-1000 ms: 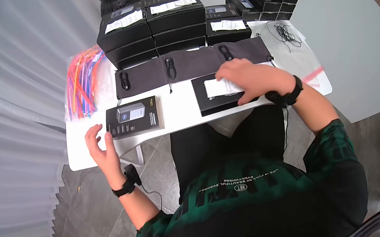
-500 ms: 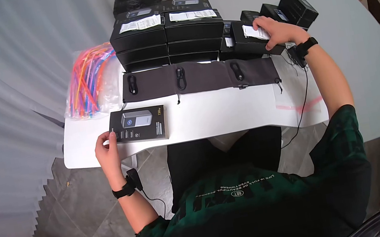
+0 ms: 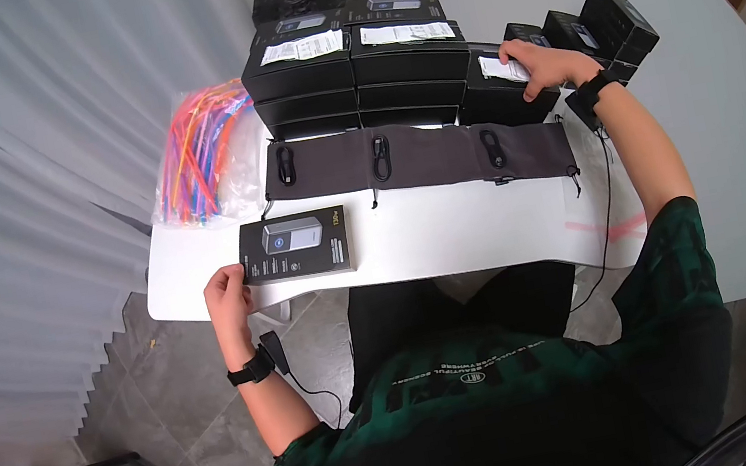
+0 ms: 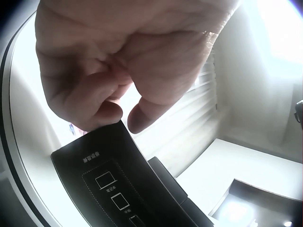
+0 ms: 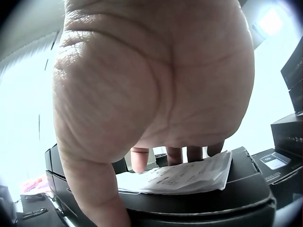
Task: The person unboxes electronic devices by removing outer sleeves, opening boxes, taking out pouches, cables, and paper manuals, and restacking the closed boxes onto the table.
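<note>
On the white table, the black printed box [image 3: 295,246] lies flat near the front edge, with a picture of a grey device on top. My left hand [image 3: 229,301] is at its left end, fingers curled. In the left wrist view, thumb and forefinger pinch a corner of this box [image 4: 125,175]. At the back right, my right hand [image 3: 551,67] reaches across the top of another black box [image 3: 490,94] and grips it, thumb on the near side and fingers on the far side. A folded white paper [image 5: 182,178] lies on that box under the palm.
Stacked black boxes [image 3: 305,75] stand behind the grey pouches [image 3: 429,155], which carry coiled black cables. Smaller boxes [image 3: 617,20] stand at the back right. A clear bag of colourful strips [image 3: 201,153] lies at the left. A wrist camera's cable [image 3: 606,222] hangs by the right arm.
My right hand carried the paper-topped box from the table's front to the row at the back right. My left hand moved in from beside the printed box to its left end.
</note>
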`<state>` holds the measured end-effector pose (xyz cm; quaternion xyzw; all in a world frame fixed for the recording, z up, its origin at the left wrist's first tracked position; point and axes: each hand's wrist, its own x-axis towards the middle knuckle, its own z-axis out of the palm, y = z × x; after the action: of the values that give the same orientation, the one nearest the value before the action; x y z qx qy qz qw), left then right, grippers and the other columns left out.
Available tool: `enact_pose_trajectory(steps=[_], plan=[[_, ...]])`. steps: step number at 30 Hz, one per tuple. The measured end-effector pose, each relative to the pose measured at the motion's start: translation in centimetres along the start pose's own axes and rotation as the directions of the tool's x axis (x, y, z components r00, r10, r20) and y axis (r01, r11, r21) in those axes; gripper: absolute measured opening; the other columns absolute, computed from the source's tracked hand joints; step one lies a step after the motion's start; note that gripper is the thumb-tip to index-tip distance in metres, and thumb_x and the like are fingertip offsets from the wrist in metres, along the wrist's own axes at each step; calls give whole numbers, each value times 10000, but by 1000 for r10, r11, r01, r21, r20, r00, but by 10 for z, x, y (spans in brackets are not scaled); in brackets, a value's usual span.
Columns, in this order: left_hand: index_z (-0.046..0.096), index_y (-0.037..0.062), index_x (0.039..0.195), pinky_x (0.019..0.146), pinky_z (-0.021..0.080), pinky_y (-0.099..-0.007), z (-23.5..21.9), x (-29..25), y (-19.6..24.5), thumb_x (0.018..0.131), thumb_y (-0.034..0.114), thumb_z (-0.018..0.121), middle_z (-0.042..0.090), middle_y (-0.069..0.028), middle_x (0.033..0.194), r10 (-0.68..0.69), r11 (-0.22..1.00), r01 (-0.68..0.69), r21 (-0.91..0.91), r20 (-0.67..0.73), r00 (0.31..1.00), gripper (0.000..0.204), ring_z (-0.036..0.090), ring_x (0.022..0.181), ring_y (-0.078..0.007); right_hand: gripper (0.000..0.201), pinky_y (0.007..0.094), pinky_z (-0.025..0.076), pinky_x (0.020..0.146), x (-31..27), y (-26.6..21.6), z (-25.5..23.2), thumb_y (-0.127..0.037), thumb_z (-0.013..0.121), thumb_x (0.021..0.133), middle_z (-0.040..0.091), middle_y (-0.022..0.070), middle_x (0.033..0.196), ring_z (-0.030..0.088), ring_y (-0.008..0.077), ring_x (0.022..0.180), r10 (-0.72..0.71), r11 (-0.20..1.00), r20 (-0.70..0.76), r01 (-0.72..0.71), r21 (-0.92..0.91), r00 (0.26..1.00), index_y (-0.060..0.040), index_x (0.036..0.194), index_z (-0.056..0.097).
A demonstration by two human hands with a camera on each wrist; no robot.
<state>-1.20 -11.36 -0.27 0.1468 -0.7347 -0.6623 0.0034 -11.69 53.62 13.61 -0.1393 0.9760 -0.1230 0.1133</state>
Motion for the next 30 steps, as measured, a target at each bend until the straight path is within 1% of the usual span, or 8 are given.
enact_pose_trajectory(steps=[7,10,12,16,19,26,28,30], plan=[[623,115,875,457,269,-201,2,-8,5,1013,159,638,488,90,664,-33,993,50,-110,152,988,146,396,510,-12,789,432,444,1000,-1,1,-5,-155,864,631,506,149,1271,509,349,1210,83,992,55,-87,87,995,-143,1291,432],[600,119,877,455,260,-200,9,-21,15,1013,140,637,460,99,661,-26,972,81,-221,243,970,142,372,508,-9,740,398,379,1122,-18,-12,-13,-143,840,655,499,166,1372,484,353,1309,-33,999,-119,36,22,992,-114,1287,457],[592,119,876,455,258,-200,21,-37,28,1010,131,641,456,101,662,-16,968,86,-237,282,959,143,368,510,-7,689,414,319,1191,-40,-46,-8,-123,816,694,424,181,1545,397,365,1456,-83,981,-383,144,133,920,-100,1287,467],[580,104,871,462,263,-205,74,-66,54,998,103,652,435,108,646,57,971,49,-234,426,903,147,366,516,-3,662,488,301,1200,-94,-174,19,-223,880,734,306,224,1642,259,405,1546,-422,895,-269,445,30,866,-91,1288,542],[615,71,928,478,282,-205,122,-79,69,1001,93,655,472,98,662,101,974,39,-223,581,807,86,380,531,-1,713,547,309,1153,-115,-231,60,-325,928,700,277,280,1639,236,462,1539,-449,892,-228,422,-159,864,-83,1271,576],[630,16,1070,501,309,-207,190,-91,72,1028,97,640,535,61,745,213,944,77,-320,772,599,92,424,571,-14,642,506,375,1025,-136,-209,57,-249,891,672,448,254,1498,455,420,1363,-317,936,-242,261,-237,917,-84,1197,559],[637,2,1150,557,359,-205,195,-94,75,1024,96,638,563,47,765,296,930,1,-367,752,589,157,465,622,-27,669,489,400,1003,-140,-193,32,-222,840,655,532,234,1392,511,400,1296,-316,935,-287,246,-254,905,-84,1247,560],[632,1,1215,621,394,-197,192,-94,76,1013,95,640,594,33,793,425,892,-198,-407,602,676,223,499,689,-31,674,486,396,1014,-147,-159,-8,-181,805,626,549,178,1362,518,385,1279,-298,927,-445,146,-345,844,-89,1246,557]])
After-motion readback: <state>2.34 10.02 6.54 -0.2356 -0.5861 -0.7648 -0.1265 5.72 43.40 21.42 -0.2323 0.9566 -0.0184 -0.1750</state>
